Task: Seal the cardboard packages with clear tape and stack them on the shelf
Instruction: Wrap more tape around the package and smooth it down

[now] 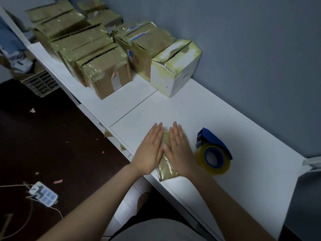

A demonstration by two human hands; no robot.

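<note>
The left hand and right hand are pressing flat on a taped packet, with fingers straight and close together, gripping nothing. The packet is lying on the white shelf, just left of the tape dispenser. Taped boxes are standing well beyond the dispenser.

A small packing room: taped cardboard packages crowd the white bench beyond the left hand, a blue tape dispenser lies just right of the right hand, and scraps litter the dark floor to the left.
</note>
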